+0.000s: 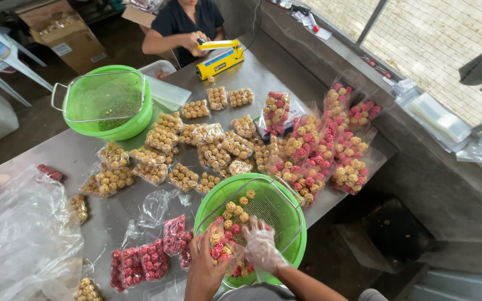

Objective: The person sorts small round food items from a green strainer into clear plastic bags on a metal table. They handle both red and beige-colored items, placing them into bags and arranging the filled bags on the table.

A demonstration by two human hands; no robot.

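Down at the near edge of the steel tabletop, both hands work inside a green basin fitted with a wire-mesh strainer. The left hand is bare and closed around a small clear bag partly filled with red and tan candy balls, more of which lie loose in the strainer. The right hand wears a thin clear plastic glove and rests just beside the bag's mouth, fingers spread over the loose balls; whether it pinches any cannot be told. The two hands sit close together, nearly touching.

Left of the basin, packets of red balls lie flat on the tabletop, beside a large crumpled clear plastic sheet. Beyond the basin, sealed packets of tan balls cover the middle of the tabletop, and packets of mixed red and tan balls pile up toward the right edge. A second green basin with its own strainer stands at the far left. At the far end, another person's hand rests on a yellow heat sealer.
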